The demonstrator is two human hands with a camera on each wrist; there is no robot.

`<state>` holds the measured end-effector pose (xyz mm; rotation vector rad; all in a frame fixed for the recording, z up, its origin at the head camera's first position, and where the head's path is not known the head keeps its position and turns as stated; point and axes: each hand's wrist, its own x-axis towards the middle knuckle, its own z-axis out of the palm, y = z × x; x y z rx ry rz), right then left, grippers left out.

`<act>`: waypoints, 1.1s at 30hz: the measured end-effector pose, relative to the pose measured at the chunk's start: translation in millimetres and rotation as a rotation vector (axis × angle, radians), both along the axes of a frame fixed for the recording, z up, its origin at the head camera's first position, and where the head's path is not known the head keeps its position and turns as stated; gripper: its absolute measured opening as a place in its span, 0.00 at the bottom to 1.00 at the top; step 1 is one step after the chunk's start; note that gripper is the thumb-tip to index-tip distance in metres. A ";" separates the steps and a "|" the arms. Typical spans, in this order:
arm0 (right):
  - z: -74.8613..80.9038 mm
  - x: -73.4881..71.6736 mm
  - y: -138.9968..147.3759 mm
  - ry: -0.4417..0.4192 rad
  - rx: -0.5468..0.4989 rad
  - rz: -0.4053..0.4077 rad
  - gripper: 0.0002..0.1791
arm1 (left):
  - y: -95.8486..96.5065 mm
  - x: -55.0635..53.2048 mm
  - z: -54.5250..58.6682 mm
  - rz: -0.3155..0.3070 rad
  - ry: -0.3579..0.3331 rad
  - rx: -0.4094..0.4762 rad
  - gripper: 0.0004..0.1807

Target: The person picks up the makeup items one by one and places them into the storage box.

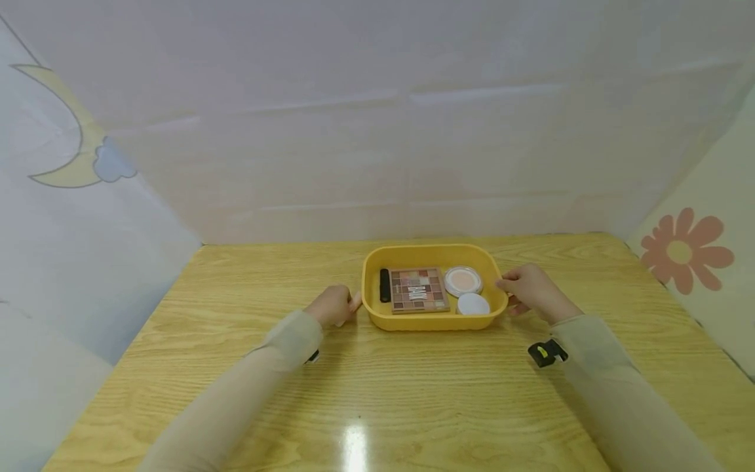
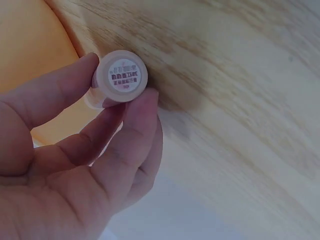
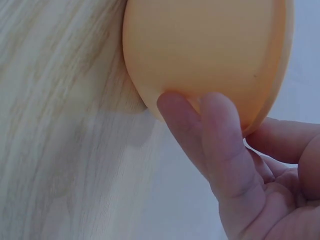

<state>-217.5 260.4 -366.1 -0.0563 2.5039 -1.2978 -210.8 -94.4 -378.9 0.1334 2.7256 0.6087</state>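
Note:
On the wooden table stands a yellow plastic basket (image 1: 436, 322). Inside it lie a black stick-shaped item (image 1: 385, 286), an eyeshadow palette (image 1: 417, 290), a round compact (image 1: 463, 280) and a white round item (image 1: 473, 304). My left hand (image 1: 331, 305) is at the basket's left end. In the left wrist view it pinches a pale pink cosmetic tube (image 2: 121, 77), its labelled round end facing the camera. At the opposite end, my right hand (image 1: 533, 292) grips the basket's rim, thumb at the edge and fingers against the outer wall, as the right wrist view shows.
The wooden table (image 1: 360, 387) runs back to a pale cloth wall (image 1: 407, 151). Cloth sides stand left and right, with a moon print (image 1: 82, 131) and a flower print (image 1: 687, 251).

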 end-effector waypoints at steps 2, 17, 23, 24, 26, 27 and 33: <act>0.4 0.4 -0.3 0.002 -0.001 0.003 0.23 | -0.5 1.8 0.7 -0.009 0.003 -0.001 0.07; -1.7 1.9 1.3 0.011 0.001 0.022 0.22 | -16.0 4.7 -0.4 0.022 0.007 0.076 0.17; -1.8 1.7 1.4 0.007 0.008 0.023 0.22 | -18.7 10.5 14.6 0.040 0.025 0.133 0.18; -1.6 1.6 1.2 0.006 0.010 0.021 0.22 | -19.0 11.3 17.0 0.043 0.021 0.148 0.18; -0.9 1.9 0.8 0.004 0.011 0.017 0.23 | -19.6 12.5 21.1 0.042 0.021 0.162 0.17; -0.7 1.7 0.5 0.004 0.012 0.014 0.23 | -19.8 13.2 23.0 0.042 0.022 0.166 0.17; -0.8 0.2 -0.3 -0.001 0.010 0.012 0.23 | -20.9 14.2 32.7 0.027 0.039 0.158 0.17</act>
